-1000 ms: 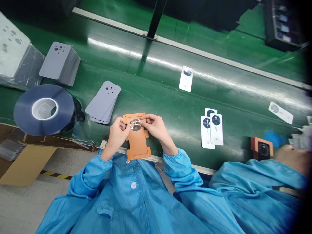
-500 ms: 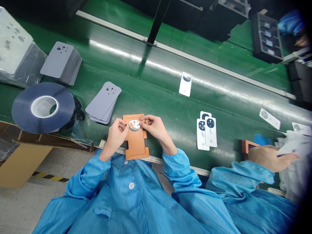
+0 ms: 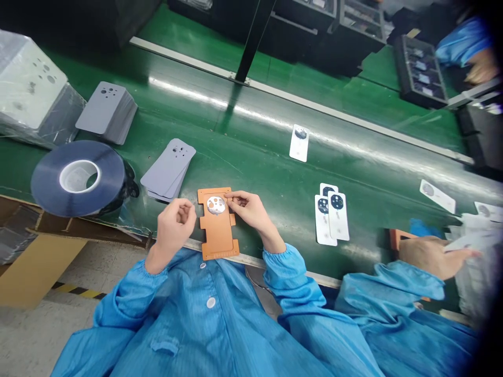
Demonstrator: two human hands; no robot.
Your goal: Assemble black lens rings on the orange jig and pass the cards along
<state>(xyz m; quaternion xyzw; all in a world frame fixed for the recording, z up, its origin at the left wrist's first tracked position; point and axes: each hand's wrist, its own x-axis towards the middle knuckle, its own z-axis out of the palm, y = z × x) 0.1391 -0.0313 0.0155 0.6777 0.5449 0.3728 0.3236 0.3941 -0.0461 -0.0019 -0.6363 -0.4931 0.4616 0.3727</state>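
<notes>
- Slippage is the main risk, as I judge it: the silver disc (image 3: 216,205), pierced with holes, lies at the upper end of the orange fixture (image 3: 219,235), and a nudge from the right fingertips could push it askew.
- The fixture's lower end reaches the front edge of the green bench (image 3: 259,173), close to the blue jacket (image 3: 188,324); a bump from body or sleeve could turn it.
- Bare fingertips could also smudge the disc's shiny face.
- The right hand (image 3: 249,209) comes in from the right, palm down, wrist bent inward. Its thumb and forefinger point to the disc's right edge; I cannot tell whether they pinch it or only rest there.
- The left hand (image 3: 176,222) is raised just left of the fixture, apart from it. Its fingers curl in toward the thumb; whether something small is held between them cannot be seen.
- Grey sheets (image 3: 168,167) lie beyond the left hand, near it but untouched.
</notes>
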